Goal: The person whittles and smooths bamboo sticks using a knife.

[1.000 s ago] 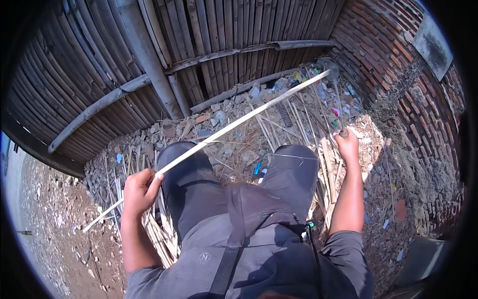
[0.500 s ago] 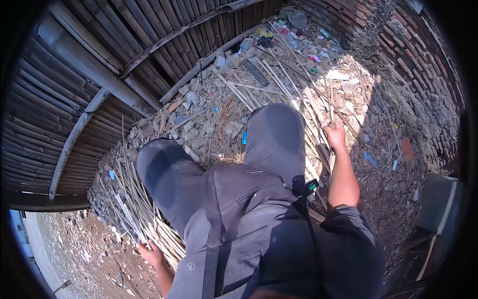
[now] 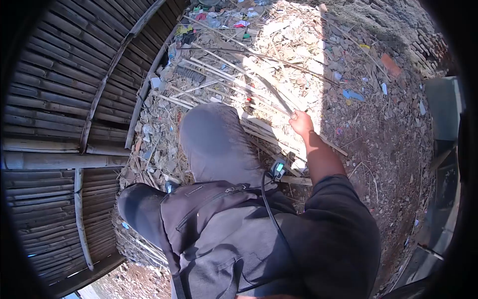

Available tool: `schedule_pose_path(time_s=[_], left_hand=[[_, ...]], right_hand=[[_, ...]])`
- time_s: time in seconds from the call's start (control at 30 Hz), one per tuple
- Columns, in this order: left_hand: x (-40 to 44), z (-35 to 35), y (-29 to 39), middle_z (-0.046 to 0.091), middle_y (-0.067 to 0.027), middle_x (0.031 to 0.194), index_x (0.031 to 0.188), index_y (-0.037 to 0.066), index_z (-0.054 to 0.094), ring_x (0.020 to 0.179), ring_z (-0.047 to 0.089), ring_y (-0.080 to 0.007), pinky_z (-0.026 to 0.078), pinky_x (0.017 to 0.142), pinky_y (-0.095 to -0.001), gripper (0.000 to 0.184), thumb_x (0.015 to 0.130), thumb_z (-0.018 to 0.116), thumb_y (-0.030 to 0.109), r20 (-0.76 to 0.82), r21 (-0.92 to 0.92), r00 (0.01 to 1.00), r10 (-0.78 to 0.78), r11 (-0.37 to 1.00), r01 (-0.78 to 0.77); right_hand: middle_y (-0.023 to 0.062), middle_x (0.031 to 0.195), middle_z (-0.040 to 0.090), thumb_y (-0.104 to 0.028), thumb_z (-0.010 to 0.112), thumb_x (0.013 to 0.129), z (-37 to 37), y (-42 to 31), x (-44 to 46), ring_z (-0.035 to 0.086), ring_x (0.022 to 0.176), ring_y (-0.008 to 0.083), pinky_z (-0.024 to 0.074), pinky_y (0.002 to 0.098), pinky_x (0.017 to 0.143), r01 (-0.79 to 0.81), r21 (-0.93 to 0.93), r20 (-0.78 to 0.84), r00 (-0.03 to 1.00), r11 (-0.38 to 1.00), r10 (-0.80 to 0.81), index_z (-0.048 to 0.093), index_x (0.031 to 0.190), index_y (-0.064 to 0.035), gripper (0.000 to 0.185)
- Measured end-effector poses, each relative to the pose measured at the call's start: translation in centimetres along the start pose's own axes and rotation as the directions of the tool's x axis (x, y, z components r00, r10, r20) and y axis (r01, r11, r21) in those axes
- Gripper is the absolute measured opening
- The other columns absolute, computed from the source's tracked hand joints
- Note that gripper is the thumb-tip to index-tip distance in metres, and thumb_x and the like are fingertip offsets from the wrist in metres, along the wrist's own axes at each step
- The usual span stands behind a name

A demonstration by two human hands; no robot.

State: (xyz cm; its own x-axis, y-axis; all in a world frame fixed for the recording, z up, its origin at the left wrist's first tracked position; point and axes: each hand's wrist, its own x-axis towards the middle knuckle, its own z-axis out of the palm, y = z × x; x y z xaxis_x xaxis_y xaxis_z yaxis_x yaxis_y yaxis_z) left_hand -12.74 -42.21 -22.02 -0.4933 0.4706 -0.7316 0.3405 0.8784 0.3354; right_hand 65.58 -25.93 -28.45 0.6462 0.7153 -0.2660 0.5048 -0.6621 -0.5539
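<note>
My right hand point(image 3: 301, 122) is closed around the handle of a long thin blade-like tool point(image 3: 277, 94), which points up and left over the sticks. Under and beside it lie pale split bamboo strips point(image 3: 256, 130) on the rubble, some in bright sun. My left hand is out of the picture. A few more thin strips point(image 3: 145, 253) show past my bent left knee at the lower left.
A bamboo slat wall point(image 3: 50, 99) stands at the left. Rubble with plastic litter point(image 3: 241, 24) covers the ground ahead. A rough brick wall point(image 3: 398, 30) is at the upper right, and a grey slab-like object point(image 3: 440, 107) at the far right.
The view has swung to the right. My left hand held a long pale strip, then was down at the left-hand pile without it, and has now left the picture. My right hand still holds the tool.
</note>
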Motion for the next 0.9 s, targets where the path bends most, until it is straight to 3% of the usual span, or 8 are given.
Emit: schedule_pose_path(time_s=[0.1, 0.2, 0.37, 0.47, 0.57, 0.67, 0.77, 0.9], left_hand=[[0.8, 2.1, 4.9, 0.052, -0.0289, 0.146, 0.156, -0.002, 0.038, 0.134, 0.052, -0.0419, 0.042, 0.111, -0.0499, 0.083, 0.092, 0.075, 0.037, 0.047, -0.025, 0.998, 0.051, 0.998, -0.049], [0.4, 4.9, 9.8, 0.052, -0.0283, 0.144, 0.155, -0.002, 0.039, 0.132, 0.053, -0.0413, 0.043, 0.11, -0.0498, 0.082, 0.092, 0.075, 0.037, 0.095, -0.036, 0.99, 0.1, 0.995, -0.097], [-0.6, 8.8, 14.7, 0.054, -0.0274, 0.142, 0.154, -0.001, 0.041, 0.129, 0.054, -0.0404, 0.044, 0.107, -0.0494, 0.08, 0.093, 0.075, 0.037, 0.15, -0.061, 0.978, 0.146, 0.988, -0.138], [-1.4, 9.6, 14.9, 0.055, -0.0268, 0.14, 0.153, -0.001, 0.041, 0.128, 0.055, -0.0398, 0.045, 0.105, -0.0493, 0.078, 0.093, 0.075, 0.036, 0.165, -0.073, 0.978, 0.128, 0.99, -0.118], [-1.7, 8.9, 13.6, 0.055, -0.0262, 0.139, 0.152, -0.001, 0.042, 0.126, 0.056, -0.0393, 0.045, 0.104, -0.0491, 0.077, 0.093, 0.075, 0.036, 0.153, -0.082, 0.983, 0.1, 0.993, -0.088], [-1.7, 7.3, 11.3, 0.056, -0.0257, 0.138, 0.151, -0.001, 0.043, 0.125, 0.057, -0.0387, 0.046, 0.102, -0.0489, 0.076, 0.093, 0.075, 0.036, 0.128, -0.093, 0.99, 0.058, 0.995, -0.046], [-1.7, 5.3, 8.6, 0.057, -0.0251, 0.136, 0.15, -0.001, 0.044, 0.123, 0.057, -0.0382, 0.047, 0.101, -0.0487, 0.075, 0.093, 0.075, 0.035, 0.098, -0.113, 0.995, 0.01, 0.994, 0.001], [-1.9, 3.4, 6.2, 0.058, -0.0243, 0.134, 0.149, 0.0, 0.045, 0.121, 0.058, -0.0374, 0.048, 0.098, -0.0485, 0.073, 0.093, 0.075, 0.035, 0.075, -0.135, 0.997, -0.038, 0.99, 0.048]], right_hand=[[0.0175, 0.121, 0.074, -0.03, 0.071, 0.084, 0.5, 0.8, 0.2, 0.07, 0.113, 0.0382, 0.0556, 0.049, 0.099, -0.092, 0.001, 0.016, 0.996, 0.996, 0.092, 0.075, 0.12, -0.016, 0.039], [0.0174, 0.121, 0.071, -0.026, 0.074, 0.083, 1.6, 0.2, 0.1, 0.07, 0.11, 0.0387, 0.056, 0.047, 0.097, -0.102, -0.041, -0.001, 0.995, 0.994, 0.102, 0.075, 0.109, -0.0095, 0.032], [0.0114, 0.134, 0.066, -0.026, 0.073, 0.084, 4.9, 2.0, 0.9, 0.068, 0.116, 0.0348, 0.0555, 0.0459, 0.099, -0.067, -0.119, 0.033, 0.997, 0.991, 0.071, 0.075, 0.109, -0.0142, 0.027], [0.0124, 0.132, 0.066, -0.027, 0.074, 0.085, 3.4, 0.6, 0.4, 0.068, 0.116, 0.0347, 0.0555, 0.046, 0.099, -0.047, -0.195, 0.059, 0.996, 0.98, 0.06, 0.075, 0.111, -0.0135, 0.029], [0.0128, 0.133, 0.066, -0.027, 0.075, 0.084, 1.5, 0.5, 0.7, 0.067, 0.116, 0.0348, 0.0553, 0.0461, 0.1, -0.037, -0.124, 0.152, 0.987, 0.992, 0.056, 0.074, 0.112, -0.0127, 0.031], [0.0126, 0.132, 0.065, -0.026, 0.077, 0.083, 2.5, 3.1, 1.2, 0.068, 0.115, 0.0355, 0.0551, 0.0464, 0.1, 0.039, -0.127, 0.137, 0.99, 0.991, -0.021, 0.074, 0.112, -0.0125, 0.032], [0.0123, 0.134, 0.064, -0.024, 0.078, 0.082, 4.4, 4.1, 1.0, 0.067, 0.116, 0.035, 0.0549, 0.0466, 0.1, 0.051, -0.067, -0.002, 0.999, 0.996, -0.051, 0.074, 0.113, -0.0117, 0.033], [0.0145, 0.138, 0.061, -0.023, 0.078, 0.082, 3.8, 2.9, 0.6, 0.067, 0.118, 0.0362, 0.0549, 0.0462, 0.102, -0.001, -0.152, 0.111, 0.994, 0.988, 0.018, 0.075, 0.115, -0.0112, 0.036]])
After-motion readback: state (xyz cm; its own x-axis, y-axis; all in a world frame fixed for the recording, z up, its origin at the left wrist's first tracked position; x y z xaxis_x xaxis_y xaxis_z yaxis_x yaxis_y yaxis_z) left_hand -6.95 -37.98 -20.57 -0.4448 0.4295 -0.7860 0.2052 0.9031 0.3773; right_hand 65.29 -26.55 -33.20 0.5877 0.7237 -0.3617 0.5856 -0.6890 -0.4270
